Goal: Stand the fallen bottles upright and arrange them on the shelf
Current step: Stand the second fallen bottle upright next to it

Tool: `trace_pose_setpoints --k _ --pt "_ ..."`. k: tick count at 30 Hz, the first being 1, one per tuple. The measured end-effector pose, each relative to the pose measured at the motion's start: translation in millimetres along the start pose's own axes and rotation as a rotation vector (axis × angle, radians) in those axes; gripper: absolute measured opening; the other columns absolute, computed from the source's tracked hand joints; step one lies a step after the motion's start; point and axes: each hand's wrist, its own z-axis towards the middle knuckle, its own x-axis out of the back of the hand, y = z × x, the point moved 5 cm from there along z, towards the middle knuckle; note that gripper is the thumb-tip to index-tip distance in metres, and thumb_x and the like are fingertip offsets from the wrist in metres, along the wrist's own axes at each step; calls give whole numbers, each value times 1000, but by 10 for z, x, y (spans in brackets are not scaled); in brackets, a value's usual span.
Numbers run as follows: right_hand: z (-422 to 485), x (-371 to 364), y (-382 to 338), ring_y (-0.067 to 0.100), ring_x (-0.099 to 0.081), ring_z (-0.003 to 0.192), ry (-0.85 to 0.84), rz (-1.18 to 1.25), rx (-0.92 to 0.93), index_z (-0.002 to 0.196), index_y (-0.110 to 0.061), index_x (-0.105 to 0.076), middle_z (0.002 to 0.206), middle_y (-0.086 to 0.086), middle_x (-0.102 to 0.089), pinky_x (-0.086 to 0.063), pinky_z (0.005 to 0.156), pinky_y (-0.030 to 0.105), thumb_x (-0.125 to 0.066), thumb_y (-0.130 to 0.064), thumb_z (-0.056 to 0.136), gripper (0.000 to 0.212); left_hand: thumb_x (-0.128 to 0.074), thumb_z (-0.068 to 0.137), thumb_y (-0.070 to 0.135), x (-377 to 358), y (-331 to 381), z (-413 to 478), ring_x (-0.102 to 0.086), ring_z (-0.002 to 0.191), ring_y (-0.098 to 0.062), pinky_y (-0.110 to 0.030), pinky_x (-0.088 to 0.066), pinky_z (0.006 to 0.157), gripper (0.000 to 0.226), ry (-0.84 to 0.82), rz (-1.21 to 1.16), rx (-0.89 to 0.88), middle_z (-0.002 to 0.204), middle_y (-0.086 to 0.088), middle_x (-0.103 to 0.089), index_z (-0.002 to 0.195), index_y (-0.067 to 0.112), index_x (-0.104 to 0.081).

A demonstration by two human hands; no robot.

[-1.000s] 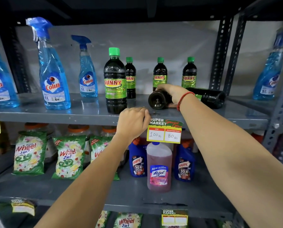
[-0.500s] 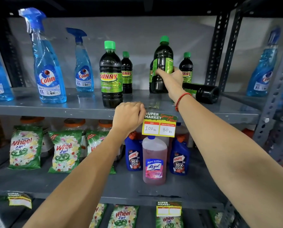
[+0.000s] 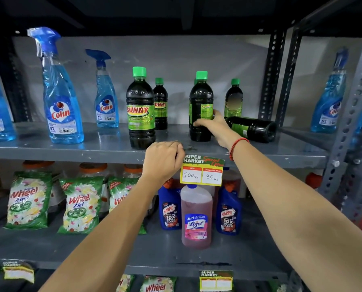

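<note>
Now upright on shelf (image 3: 104,148): dark bottle (image 3: 200,106), lying flat 1 s ago. Right hand (image 3: 212,123) fingers still wrapped round it. Left hand (image 3: 164,161) fisted on shelf edge, empty. Fallen bottle (image 3: 252,128) behind wrist = next.

Glossy plastic bottle (image 3: 200,108) on scuffed painted metal shelf (image 3: 91,151).

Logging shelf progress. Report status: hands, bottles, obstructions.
Right hand on upright bottle, label facing backward. Left hand fisted at shelf edge. One fallen bottle lying behind right wrist. Nothing blocking.
</note>
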Motion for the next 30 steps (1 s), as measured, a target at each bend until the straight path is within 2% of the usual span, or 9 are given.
trace_pose_setpoints --k 2,4,9,12,16,22,24,28,30 --pt "15 -1 46 35 -60 114 -78 26 -38 116 -8 -56 113 17 -66 -48 99 41 -70 -4 72 47 -35 89 21 7 2 3 -65 58 -20 -28 -45 53 42 -3 -9 3 67 -3 -72 73 8 -72" --pt "23 13 80 32 -60 115 -96 12 -58 112 -11 -57 113 14 -66 -47 99 39 -73 -3 72 44 -34 89 21 4 -2 3 -65 58 -21 -29 -45 54 43 -10 -16 18 66 -3 -72 73 8 -71" --pt "18 45 69 20 -58 107 62 -305 61 125 -14 -49 117 3 -63 -46 98 37 -89 -43 55 85 -35 88 21 9 -3 -3 -67 62 -21 -29 -47 56 42 -14 -28 16 69 -3 -73 74 8 -72" --pt "-7 -22 58 15 -58 102 -66 -157 26 116 -17 -49 107 -2 -62 -44 97 30 -87 -30 63 67 -35 88 21 14 -8 0 -66 61 -21 -30 -47 55 42 -14 -33 11 68 -3 -72 73 8 -72" --pt "63 -7 115 26 -56 119 -81 -125 -24 124 -11 -49 122 9 -63 -42 105 40 -87 -23 59 76 -35 88 21 7 -7 -6 -66 60 -22 -28 -46 53 42 -9 -18 13 68 -3 -73 75 9 -73" --pt "-10 -31 49 30 -47 124 159 -504 33 132 -8 -42 130 14 -51 -42 104 46 -84 -61 49 107 -34 89 21 2 0 8 -66 60 -21 -29 -45 54 42 -19 -13 10 67 -2 -72 74 9 -72" --pt "25 -53 71 27 -52 122 69 -353 5 130 -11 -45 127 10 -57 -44 103 44 -85 -58 47 103 -34 89 21 5 -1 7 -66 60 -21 -29 -45 54 42 -19 -13 6 67 -2 -72 75 8 -72" --pt "53 -6 102 22 -61 109 21 -213 -9 112 -16 -53 118 5 -66 -49 97 37 -88 -35 59 66 -35 88 21 3 -1 7 -67 61 -21 -29 -46 55 42 -23 -14 11 70 -3 -73 76 8 -73" --pt "30 9 85 19 -60 108 101 -321 33 117 -13 -53 116 3 -64 -49 95 34 -89 -44 56 78 -34 88 21 3 6 4 -66 60 -21 -29 -46 54 42 -25 -15 10 68 -3 -72 75 8 -72"
